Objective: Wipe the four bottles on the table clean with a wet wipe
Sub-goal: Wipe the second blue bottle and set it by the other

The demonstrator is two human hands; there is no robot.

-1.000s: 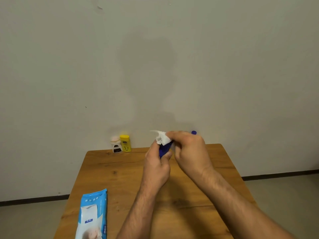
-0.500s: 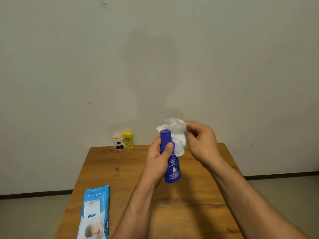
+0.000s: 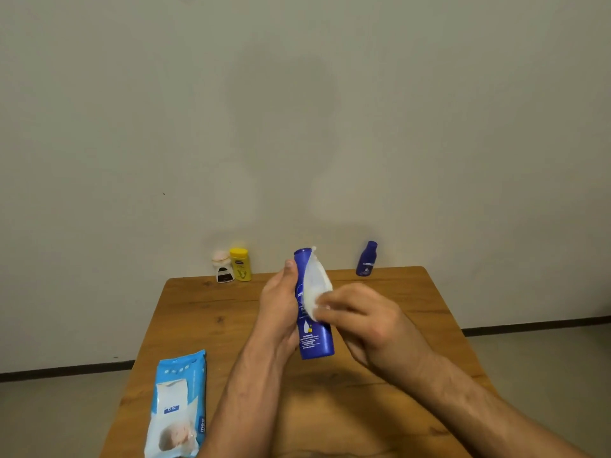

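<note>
My left hand [image 3: 279,309] grips a tall dark blue lotion bottle [image 3: 315,338] upright above the wooden table [image 3: 205,325], thumb near its cap. My right hand [image 3: 363,320] holds a white wet wipe [image 3: 314,285] and presses it against the bottle's upper right side. A small dark blue bottle [image 3: 366,259] stands at the table's far edge to the right. A yellow bottle [image 3: 241,264] and a small white bottle with a pale cap [image 3: 223,267] stand side by side at the far left edge.
A light blue pack of wet wipes [image 3: 178,404] lies at the near left of the table. A plain wall rises right behind the table's far edge. Grey floor shows on both sides.
The wipe has come down from beside the cap onto the bottle's side, with my right hand lower. The small blue bottle at the back right is now uncovered.
</note>
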